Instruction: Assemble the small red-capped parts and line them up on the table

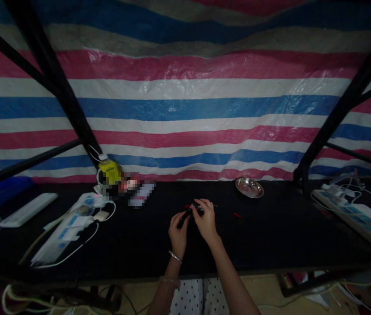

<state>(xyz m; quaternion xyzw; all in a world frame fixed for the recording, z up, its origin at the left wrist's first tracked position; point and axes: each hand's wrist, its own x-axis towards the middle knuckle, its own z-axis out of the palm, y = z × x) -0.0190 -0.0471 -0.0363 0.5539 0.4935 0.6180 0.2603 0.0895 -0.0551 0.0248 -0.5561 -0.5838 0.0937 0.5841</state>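
Observation:
Both my hands meet over the middle of a black table [271,236]. My left hand [178,231] is closed around a small dark object [183,217] that I cannot make out. Fingers of my right hand [206,219] pinch the top of the same dark object, close against the left hand. A bracelet sits on my left wrist. A small red piece [237,215] lies on the table just right of my hands.
A small metal dish [249,187] sits at the back right of centre. White power strips with cables lie at left [65,229] and right [356,214]. A yellow item [109,171] stands at back left. Black frame poles [57,83] rise before a striped tarp.

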